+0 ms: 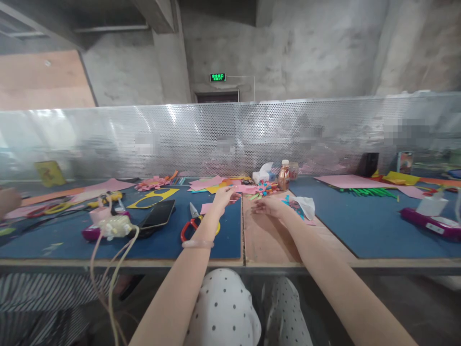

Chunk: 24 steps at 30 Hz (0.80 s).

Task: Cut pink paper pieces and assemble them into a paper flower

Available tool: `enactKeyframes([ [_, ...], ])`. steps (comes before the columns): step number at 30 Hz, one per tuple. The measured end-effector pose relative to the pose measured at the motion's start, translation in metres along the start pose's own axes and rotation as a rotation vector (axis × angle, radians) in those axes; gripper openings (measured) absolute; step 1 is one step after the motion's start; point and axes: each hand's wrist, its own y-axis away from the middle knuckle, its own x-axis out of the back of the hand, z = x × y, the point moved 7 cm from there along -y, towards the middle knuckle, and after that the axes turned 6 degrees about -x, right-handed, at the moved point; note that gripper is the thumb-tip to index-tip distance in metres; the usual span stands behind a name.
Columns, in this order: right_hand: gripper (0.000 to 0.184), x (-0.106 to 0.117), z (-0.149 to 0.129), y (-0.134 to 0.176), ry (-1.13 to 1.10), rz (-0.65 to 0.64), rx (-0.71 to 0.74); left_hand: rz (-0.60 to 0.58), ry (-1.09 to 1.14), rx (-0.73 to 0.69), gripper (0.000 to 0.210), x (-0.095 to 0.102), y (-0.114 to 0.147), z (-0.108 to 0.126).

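My left hand (pixel 225 196) is over the far part of the table, its fingers bent together by a small pink scrap. Whether the scrap is in those fingers or behind them is too small to tell. Across the gap between the boards, my right hand (pixel 269 206) hovers low above the bare wooden strip (pixel 266 238), fingers stretched to the left and apart. Nothing shows in it. Close beyond both hands lie pink paper sheets (pixel 208 182) and a cluster of colourful small pieces (pixel 265 188). Scissors (pixel 189 228) with red and yellow handles lie beside my left forearm.
A black phone (pixel 158 214), cut yellow paper (pixel 153 198) and a purple glue gun (pixel 432 223) lie on the blue mats. A bottle (pixel 284 175), a tissue pack (pixel 264 174) and green strips (pixel 374 192) stand or lie farther back. A perforated metal screen (pixel 201 139) borders the table. Another person's hand (pixel 9 202) shows at left.
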Motion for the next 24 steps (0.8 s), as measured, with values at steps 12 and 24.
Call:
enactKeyframes([
  [12,0.021,-0.083,0.012,0.069,0.218,-0.861,-0.123,-0.008,-0.097,0.021,0.021,-0.002,0.006,0.001],
  [24,0.007,-0.018,-0.019,0.013,0.127,-0.100,0.218,-0.043,-0.113,0.062,0.014,-0.007,0.013,0.004],
])
